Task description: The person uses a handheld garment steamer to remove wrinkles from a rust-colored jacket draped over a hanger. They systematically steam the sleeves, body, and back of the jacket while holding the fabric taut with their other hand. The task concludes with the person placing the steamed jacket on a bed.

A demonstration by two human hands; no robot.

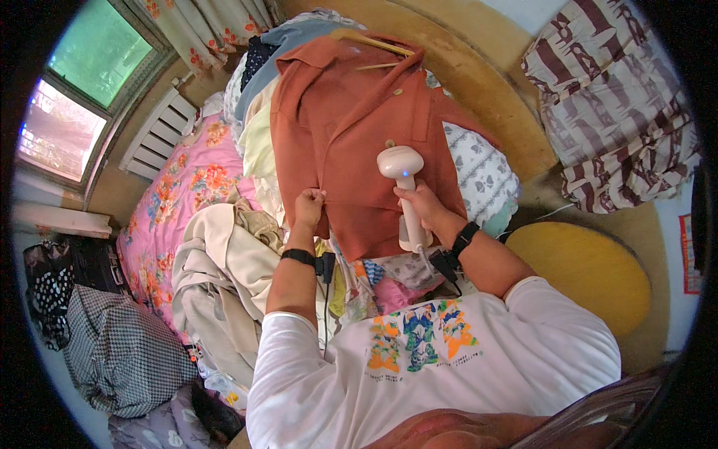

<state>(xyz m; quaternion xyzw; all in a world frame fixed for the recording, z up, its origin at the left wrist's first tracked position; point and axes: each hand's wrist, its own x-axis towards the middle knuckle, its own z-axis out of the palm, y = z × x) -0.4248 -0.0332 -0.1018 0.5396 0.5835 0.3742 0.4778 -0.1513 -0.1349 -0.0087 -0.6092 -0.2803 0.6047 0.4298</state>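
Note:
A rust-brown coat with buttons lies spread out before me, a wooden hanger in its collar at the far end. My left hand pinches the coat's front edge near its lower part. In my right hand is a white handheld garment steamer, gripped by its handle. Its rounded head hovers over or rests on the coat's right front, below a button; I cannot tell whether it touches. A small blue light glows on the steamer.
Beige garments are heaped left of the coat, on a pink floral bedspread. A yellow round stool stands at the right. Brown-and-white patterned fabric hangs at the upper right. A houndstooth bundle sits at the lower left.

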